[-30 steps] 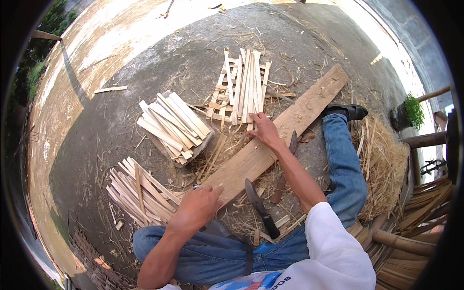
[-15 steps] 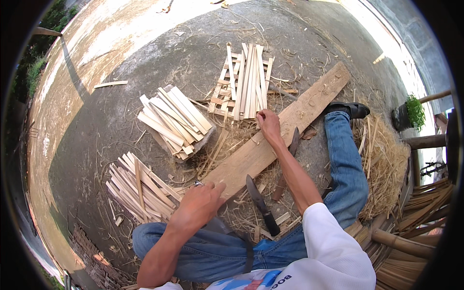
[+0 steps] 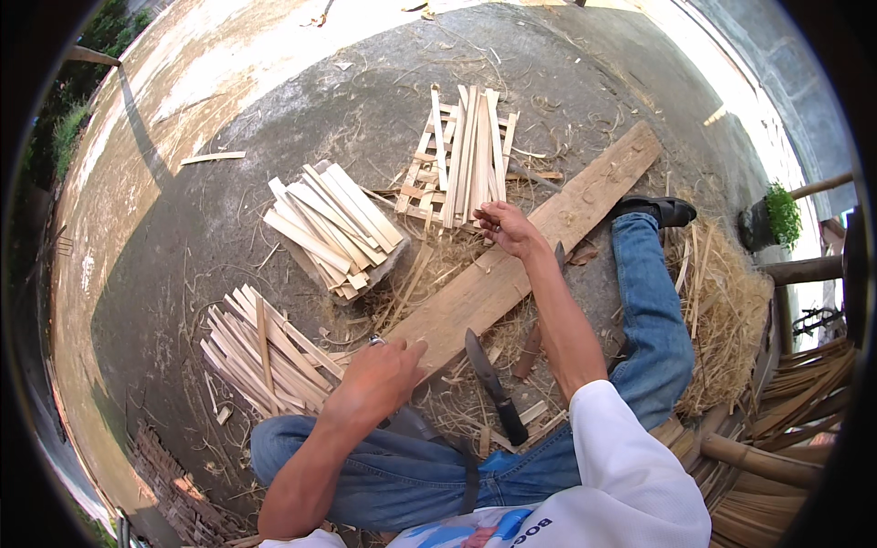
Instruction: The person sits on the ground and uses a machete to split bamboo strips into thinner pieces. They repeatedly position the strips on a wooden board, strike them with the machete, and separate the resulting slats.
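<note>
A long wooden plank (image 3: 475, 306) lies slantwise before me. My left hand (image 3: 376, 376) rests at its near left end, back upward, fingers lying loosely over the wood; what is under the palm is hidden. Over the far edge of the plank hovers my right hand (image 3: 508, 226), its fingers half curled and apart, with nothing visible between them. Just beyond those fingertips are the lower ends of pale bamboo-like strips (image 3: 472, 160), laid on a slatted lattice (image 3: 422, 173). A knife (image 3: 493, 384) with a dark handle lies between the plank and my lap.
Bundles of pale strips (image 3: 333, 228) and thinner strips (image 3: 265, 352) lie on the left. A second blade (image 3: 555, 269) lies partly beneath my right forearm. Shavings (image 3: 726, 320) heap beside my outstretched right leg (image 3: 649, 301). A potted plant (image 3: 781, 215) stands at the right.
My right hand has drawn slightly left and back from the strip ends, turning at the wrist as its fingers part. My left hand stays on the plank.
</note>
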